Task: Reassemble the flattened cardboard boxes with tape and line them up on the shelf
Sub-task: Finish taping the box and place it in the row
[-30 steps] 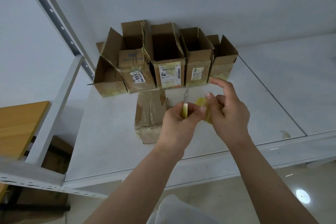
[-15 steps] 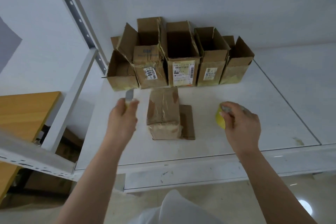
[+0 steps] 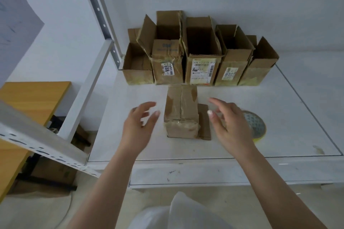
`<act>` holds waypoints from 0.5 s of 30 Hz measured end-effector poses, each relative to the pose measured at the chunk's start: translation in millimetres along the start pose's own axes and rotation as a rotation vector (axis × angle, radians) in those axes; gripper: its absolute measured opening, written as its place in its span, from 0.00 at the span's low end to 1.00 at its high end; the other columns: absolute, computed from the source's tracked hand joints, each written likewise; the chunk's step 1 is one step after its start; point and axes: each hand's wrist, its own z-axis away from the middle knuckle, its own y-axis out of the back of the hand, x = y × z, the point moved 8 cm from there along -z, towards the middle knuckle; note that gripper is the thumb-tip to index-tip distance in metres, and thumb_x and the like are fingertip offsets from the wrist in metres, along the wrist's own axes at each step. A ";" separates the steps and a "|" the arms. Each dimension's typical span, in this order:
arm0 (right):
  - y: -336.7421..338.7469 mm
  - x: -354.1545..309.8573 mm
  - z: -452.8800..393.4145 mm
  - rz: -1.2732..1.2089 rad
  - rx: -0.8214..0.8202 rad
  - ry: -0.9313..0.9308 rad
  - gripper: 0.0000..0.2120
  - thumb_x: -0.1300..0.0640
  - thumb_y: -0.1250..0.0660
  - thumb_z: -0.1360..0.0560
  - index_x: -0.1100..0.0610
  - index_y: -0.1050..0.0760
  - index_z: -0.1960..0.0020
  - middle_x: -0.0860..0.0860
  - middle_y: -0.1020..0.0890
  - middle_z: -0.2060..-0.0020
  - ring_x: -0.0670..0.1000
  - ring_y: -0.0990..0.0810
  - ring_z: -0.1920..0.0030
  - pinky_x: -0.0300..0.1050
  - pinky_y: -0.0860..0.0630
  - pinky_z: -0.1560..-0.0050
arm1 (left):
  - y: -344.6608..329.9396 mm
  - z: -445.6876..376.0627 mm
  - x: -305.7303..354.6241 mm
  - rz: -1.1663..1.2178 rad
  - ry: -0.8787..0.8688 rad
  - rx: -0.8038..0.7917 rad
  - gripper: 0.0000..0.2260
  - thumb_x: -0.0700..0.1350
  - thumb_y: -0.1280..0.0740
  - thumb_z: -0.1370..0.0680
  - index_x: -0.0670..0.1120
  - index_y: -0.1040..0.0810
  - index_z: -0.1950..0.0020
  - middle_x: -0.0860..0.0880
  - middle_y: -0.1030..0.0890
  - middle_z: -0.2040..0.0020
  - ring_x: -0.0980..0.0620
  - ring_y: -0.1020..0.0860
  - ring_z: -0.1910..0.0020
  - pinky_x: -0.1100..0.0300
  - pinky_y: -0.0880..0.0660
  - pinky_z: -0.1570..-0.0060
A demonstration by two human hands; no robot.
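Observation:
A small taped cardboard box (image 3: 181,111) stands upside down in the middle of the white shelf (image 3: 290,109), one flap lying flat at its right. My left hand (image 3: 138,126) hovers just left of it, fingers relaxed and empty. My right hand (image 3: 229,126) hovers just right of it, also empty. Neither hand touches the box. A roll of yellow tape (image 3: 256,126) lies flat on the shelf behind my right hand, partly hidden by it. Several open cardboard boxes (image 3: 201,57) stand in a row against the back wall.
A white metal upright (image 3: 96,5) and a slanted shelf beam (image 3: 42,141) frame the left side. A wooden tabletop (image 3: 28,102) sits lower left. The shelf's front edge (image 3: 204,169) runs below my wrists.
My left hand has let go of the knife, which is out of sight. My right hand has set the tape roll down. Both hands have moved in toward the taped box.

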 end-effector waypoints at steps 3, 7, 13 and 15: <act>-26.0 -25.4 -7.2 0.033 -0.166 0.005 0.31 0.35 0.52 0.25 0.44 0.35 0.25 0.52 0.26 0.54 0.55 0.23 0.52 0.51 0.25 0.50 | -25.5 -2.0 19.5 0.112 -0.050 -0.148 0.21 0.62 0.33 0.30 0.57 0.20 0.39 0.52 0.23 0.37 0.58 0.26 0.35 0.77 0.29 0.50; -44.0 -21.1 -5.0 0.091 -0.264 -0.035 0.38 0.29 0.53 0.31 0.41 0.38 0.25 0.52 0.24 0.47 0.54 0.22 0.48 0.52 0.24 0.47 | -41.0 -0.9 18.2 0.170 -0.075 -0.170 0.19 0.47 0.25 0.28 0.51 0.19 0.37 0.52 0.18 0.41 0.59 0.23 0.38 0.60 0.27 0.36; -41.7 -14.7 -4.5 -0.002 -0.249 -0.003 0.40 0.33 0.40 0.34 0.48 0.36 0.25 0.53 0.26 0.57 0.51 0.26 0.60 0.50 0.24 0.57 | -47.4 2.1 13.6 0.248 -0.116 -0.242 0.22 0.42 0.24 0.29 0.59 0.22 0.38 0.49 0.22 0.34 0.56 0.28 0.30 0.71 0.25 0.46; -41.7 -13.6 -5.5 0.015 -0.257 0.005 0.41 0.33 0.39 0.35 0.48 0.36 0.25 0.53 0.26 0.58 0.51 0.26 0.60 0.49 0.25 0.57 | -47.2 2.5 13.4 0.235 -0.138 -0.248 0.24 0.40 0.24 0.28 0.60 0.23 0.38 0.48 0.23 0.32 0.56 0.29 0.29 0.71 0.25 0.48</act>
